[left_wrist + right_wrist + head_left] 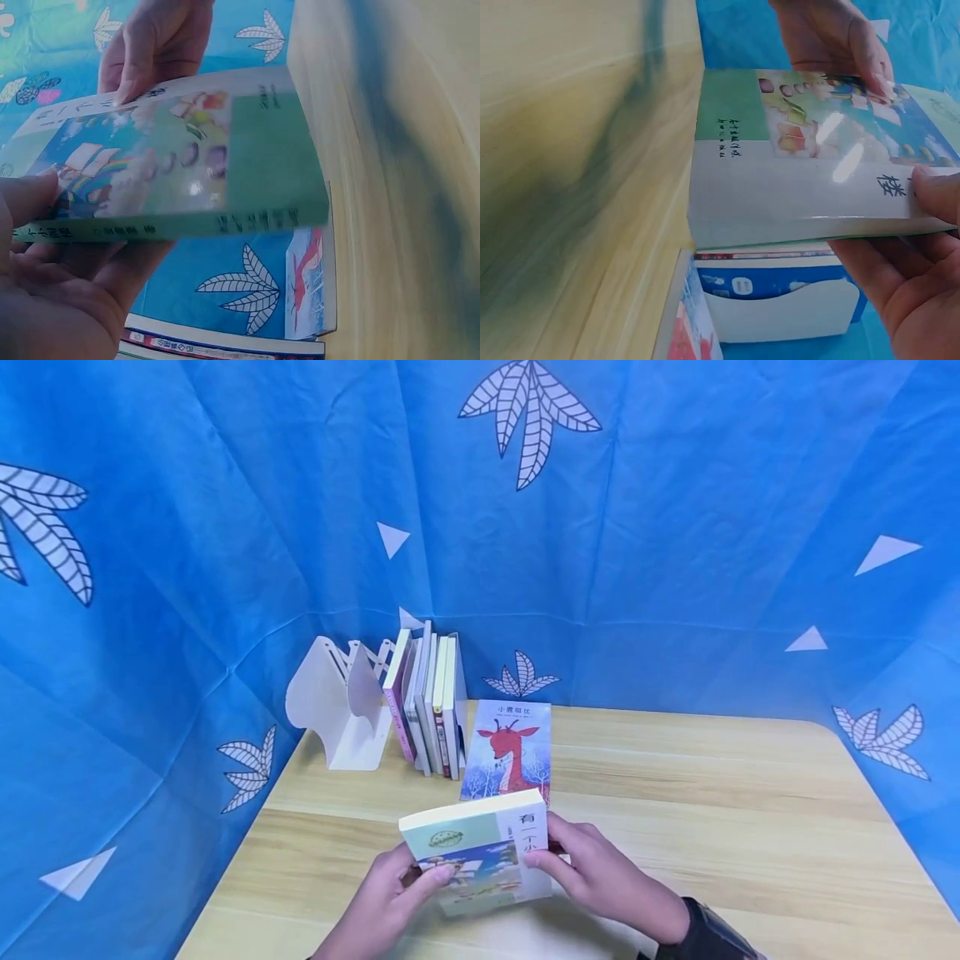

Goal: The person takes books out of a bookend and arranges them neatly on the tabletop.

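Observation:
A thick green and white paperback book (pixel 480 856) with an illustrated cover is held up over the front of the table, tilted, its cover towards me. My left hand (pixel 393 889) grips its left edge, thumb on the cover and fingers behind. On the opposite edge my right hand (pixel 600 868) pinches the white strip of the cover, again with thumb in front. The left wrist view shows the green spine (pixel 157 229) beside the left thumb. Just behind the held book lies a picture book with a red deer (pixel 510 747), its lower edge partly hidden.
A white expandable bookend rack (pixel 352 747) stands at the back left of the wooden table (pixel 712 793). Several books (pixel 431 702) stand upright in its right part, the leftmost leaning. Blue patterned cloth (pixel 675 527) hangs behind and beside the table.

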The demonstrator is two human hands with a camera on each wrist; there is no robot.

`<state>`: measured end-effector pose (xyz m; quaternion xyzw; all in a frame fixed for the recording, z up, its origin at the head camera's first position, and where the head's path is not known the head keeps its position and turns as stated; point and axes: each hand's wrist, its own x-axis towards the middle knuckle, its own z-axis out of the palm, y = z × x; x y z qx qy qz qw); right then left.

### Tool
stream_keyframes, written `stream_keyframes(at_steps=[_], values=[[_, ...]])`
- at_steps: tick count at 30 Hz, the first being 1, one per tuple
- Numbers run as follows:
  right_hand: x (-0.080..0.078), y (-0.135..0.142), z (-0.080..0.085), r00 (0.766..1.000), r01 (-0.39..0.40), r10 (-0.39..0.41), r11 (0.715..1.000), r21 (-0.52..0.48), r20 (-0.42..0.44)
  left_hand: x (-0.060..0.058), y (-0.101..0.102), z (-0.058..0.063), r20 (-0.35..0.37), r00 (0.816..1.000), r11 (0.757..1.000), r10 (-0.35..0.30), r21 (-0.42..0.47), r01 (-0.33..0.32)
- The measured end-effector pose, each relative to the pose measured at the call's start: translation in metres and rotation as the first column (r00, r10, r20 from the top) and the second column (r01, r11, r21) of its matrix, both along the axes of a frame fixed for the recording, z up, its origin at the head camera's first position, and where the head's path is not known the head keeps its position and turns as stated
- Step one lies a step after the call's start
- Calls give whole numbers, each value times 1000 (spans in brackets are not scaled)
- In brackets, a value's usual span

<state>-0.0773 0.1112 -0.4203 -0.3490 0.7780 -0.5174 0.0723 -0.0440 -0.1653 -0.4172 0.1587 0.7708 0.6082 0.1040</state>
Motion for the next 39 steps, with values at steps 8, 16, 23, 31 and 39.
stream_keyframes(at_steps=[8, 16, 23, 31, 39], values=[[-11, 8, 6, 993, 69, -79, 990, -126, -82, -15, 0, 4, -141, 988, 997, 58, 67, -49], [-31, 27, 22, 963, 269, -269, 958, -102, 9, -35, -1, 27, -305, 936, 984, 173, 89, -153], [-54, 50, 16, 920, 391, -385, 917, -83, 76, -58, -16, 42, -374, 854, 927, 362, 45, -373], [-80, 70, 4, 863, 497, -496, 868, 5, 94, -105, -49, 19, -482, 756, 862, 443, -4, -507], [-108, 88, -11, 839, 518, -516, 855, 37, 170, -135, -50, 15, -396, 798, 851, 454, -73, -520]])
